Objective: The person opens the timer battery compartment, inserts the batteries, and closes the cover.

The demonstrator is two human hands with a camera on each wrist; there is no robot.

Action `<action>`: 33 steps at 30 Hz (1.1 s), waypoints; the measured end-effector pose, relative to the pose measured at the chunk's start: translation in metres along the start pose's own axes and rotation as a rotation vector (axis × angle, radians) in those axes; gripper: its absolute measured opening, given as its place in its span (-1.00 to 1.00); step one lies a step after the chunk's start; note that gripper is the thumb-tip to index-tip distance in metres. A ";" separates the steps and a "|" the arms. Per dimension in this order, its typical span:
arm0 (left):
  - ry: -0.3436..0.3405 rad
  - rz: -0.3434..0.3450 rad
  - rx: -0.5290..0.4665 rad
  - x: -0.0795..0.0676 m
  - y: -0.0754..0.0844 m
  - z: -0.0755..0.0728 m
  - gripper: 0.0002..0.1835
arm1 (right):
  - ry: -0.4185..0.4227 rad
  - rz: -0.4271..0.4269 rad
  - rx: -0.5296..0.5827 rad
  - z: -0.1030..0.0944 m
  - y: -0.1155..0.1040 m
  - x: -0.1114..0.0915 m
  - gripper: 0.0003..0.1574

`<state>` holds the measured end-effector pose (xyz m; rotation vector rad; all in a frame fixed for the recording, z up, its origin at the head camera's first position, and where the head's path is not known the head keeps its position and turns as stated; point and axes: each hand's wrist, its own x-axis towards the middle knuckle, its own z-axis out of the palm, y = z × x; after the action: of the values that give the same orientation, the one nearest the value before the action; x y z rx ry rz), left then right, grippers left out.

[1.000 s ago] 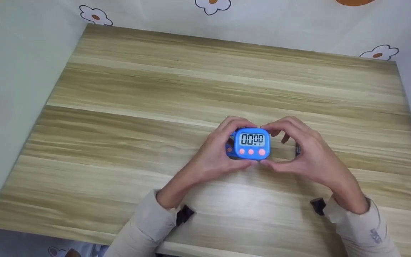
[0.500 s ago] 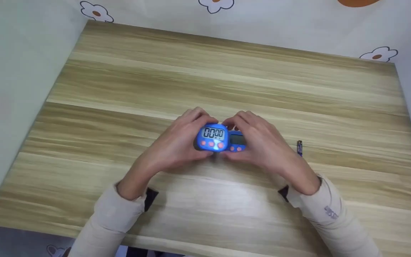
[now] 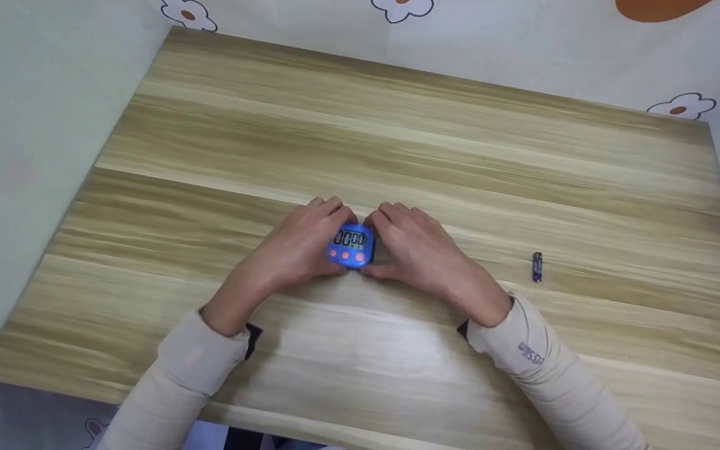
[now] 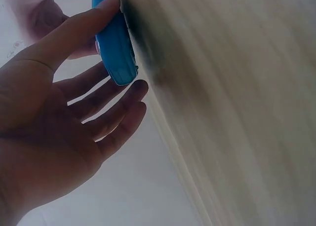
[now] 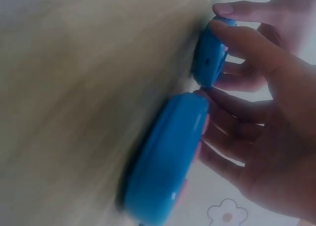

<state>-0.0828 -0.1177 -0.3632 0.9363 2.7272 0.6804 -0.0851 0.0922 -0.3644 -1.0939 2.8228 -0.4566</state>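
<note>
A blue digital timer (image 3: pixel 351 246) with pink buttons shows 00:00 on its lit display. My left hand (image 3: pixel 297 245) pinches its left side, thumb below and fingers above. From the other side my right hand (image 3: pixel 421 251) grips it the same way. The left wrist view has the timer (image 4: pixel 116 50) edge-on, close over the tabletop. Another blue timer (image 5: pixel 165 159) sits on the table beneath my right palm in the right wrist view; in the head view that hand hides it.
A small dark battery (image 3: pixel 537 267) lies on the wooden table (image 3: pixel 397 125), right of my right hand. Flower-patterned white sheeting (image 3: pixel 510 50) borders the table's back edge. Black straps (image 3: pixel 252 340) show at both cuffs.
Both hands have carried the timer leftward and lowered it toward the table. The right hand now covers the second timer, and the battery has come into full view.
</note>
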 end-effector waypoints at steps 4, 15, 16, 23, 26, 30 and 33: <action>-0.030 -0.025 0.022 0.001 0.003 0.001 -0.31 | 0.010 0.003 0.022 -0.001 0.002 -0.007 -0.23; 0.013 0.047 0.056 0.022 0.040 0.006 -0.23 | 0.054 0.120 0.129 -0.034 0.038 -0.072 -0.21; 0.003 0.064 0.059 0.025 0.043 0.007 -0.24 | 0.055 0.129 0.144 -0.033 0.040 -0.077 -0.21; -0.062 0.097 0.056 0.033 0.052 0.019 -0.34 | 0.038 0.142 0.182 -0.021 0.046 -0.086 -0.18; -0.073 0.082 0.046 0.035 0.053 0.022 -0.31 | 0.037 0.138 0.154 -0.019 0.046 -0.084 -0.17; -0.104 0.063 0.082 0.040 0.057 0.026 -0.29 | 0.043 0.145 0.130 -0.019 0.046 -0.084 -0.19; -0.131 0.057 0.153 0.048 0.063 0.027 -0.31 | 0.058 0.155 0.110 -0.020 0.048 -0.085 -0.22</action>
<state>-0.0782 -0.0342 -0.3579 1.0562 2.6750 0.4079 -0.0564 0.1876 -0.3623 -0.8474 2.8645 -0.6300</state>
